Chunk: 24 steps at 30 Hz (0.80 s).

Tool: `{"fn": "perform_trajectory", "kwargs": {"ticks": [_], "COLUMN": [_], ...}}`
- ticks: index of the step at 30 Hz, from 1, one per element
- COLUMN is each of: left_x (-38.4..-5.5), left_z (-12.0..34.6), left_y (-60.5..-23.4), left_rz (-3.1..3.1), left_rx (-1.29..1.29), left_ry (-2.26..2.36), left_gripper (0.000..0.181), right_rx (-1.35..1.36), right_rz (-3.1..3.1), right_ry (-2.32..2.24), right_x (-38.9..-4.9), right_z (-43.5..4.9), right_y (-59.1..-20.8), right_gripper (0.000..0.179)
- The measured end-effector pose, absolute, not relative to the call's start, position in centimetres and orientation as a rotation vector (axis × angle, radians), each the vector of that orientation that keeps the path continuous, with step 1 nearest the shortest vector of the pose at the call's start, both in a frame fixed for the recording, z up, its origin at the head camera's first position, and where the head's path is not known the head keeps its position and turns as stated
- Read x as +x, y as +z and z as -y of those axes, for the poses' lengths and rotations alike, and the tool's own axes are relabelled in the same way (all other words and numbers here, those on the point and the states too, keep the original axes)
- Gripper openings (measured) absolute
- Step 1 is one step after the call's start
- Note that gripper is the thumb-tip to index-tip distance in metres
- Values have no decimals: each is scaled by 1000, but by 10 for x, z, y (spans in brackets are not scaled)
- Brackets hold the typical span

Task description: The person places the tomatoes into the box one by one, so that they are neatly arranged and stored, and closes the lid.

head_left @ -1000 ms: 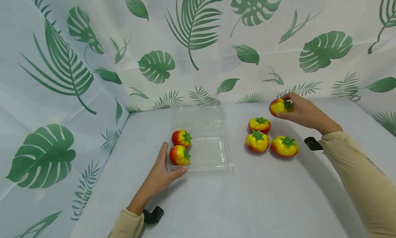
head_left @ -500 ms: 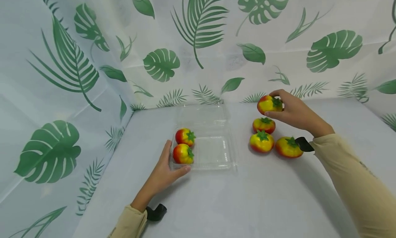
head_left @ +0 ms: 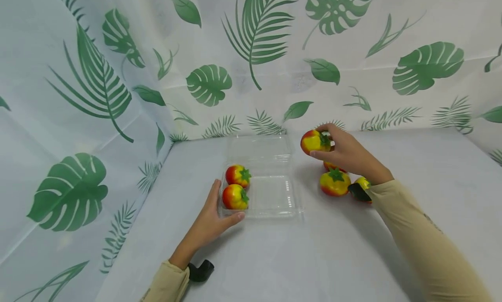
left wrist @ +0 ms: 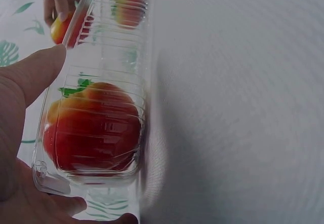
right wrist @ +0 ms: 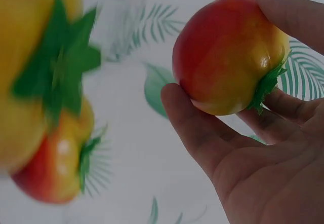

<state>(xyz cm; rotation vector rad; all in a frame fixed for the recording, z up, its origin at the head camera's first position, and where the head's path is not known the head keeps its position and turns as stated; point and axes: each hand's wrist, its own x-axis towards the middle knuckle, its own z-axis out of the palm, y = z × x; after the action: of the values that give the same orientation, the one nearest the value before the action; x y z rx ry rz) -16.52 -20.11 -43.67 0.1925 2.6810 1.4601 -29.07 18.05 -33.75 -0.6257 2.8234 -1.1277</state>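
Note:
A clear plastic clamshell box (head_left: 270, 214) lies on the table with its lid (head_left: 259, 147) folded back. Two red-and-yellow tomatoes with green leafy tops, a rear one (head_left: 237, 175) and a front one (head_left: 234, 197), sit along its left side. My left hand (head_left: 209, 221) grips the box's near left corner, thumb on the front rim and fingers along the left wall. Raised to the right of the lid, another tomato (head_left: 313, 142) is pinched between the thumb and fingers of my right hand (head_left: 347, 151). The right wrist view shows this tomato (right wrist: 223, 57) with its leafy top towards the palm.
On the table right of the box stand more tomatoes: one in full view (head_left: 335, 183), one mostly behind the right hand (head_left: 332, 166), and one partly covered by a black wrist piece (head_left: 358, 192). A leaf-printed white cloth (head_left: 274, 88) rises behind the white table.
My right hand has carried the tomato leftwards, from above the loose tomatoes towards the box's lid. The left hand keeps its grip on the corner. The head view has shifted slightly.

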Motion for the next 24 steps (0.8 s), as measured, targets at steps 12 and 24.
{"fn": "perform_trajectory", "kwargs": {"ticks": [12,24], "left_x": [-166,-168], "left_z": [201,200], "left_y": [-438,-439], "left_rz": [-2691,-2701], "left_rx": [180,141], "left_ry": [1453,1430], "left_gripper": [120,118], "right_rx": [-917,-950], "right_rz": [-2700,-2652], "right_ry": [-1305,-1300], "right_x": [-288,-291], "right_z": [-130,-91], "right_y": [-349,-347], "right_gripper": [70,67]}}
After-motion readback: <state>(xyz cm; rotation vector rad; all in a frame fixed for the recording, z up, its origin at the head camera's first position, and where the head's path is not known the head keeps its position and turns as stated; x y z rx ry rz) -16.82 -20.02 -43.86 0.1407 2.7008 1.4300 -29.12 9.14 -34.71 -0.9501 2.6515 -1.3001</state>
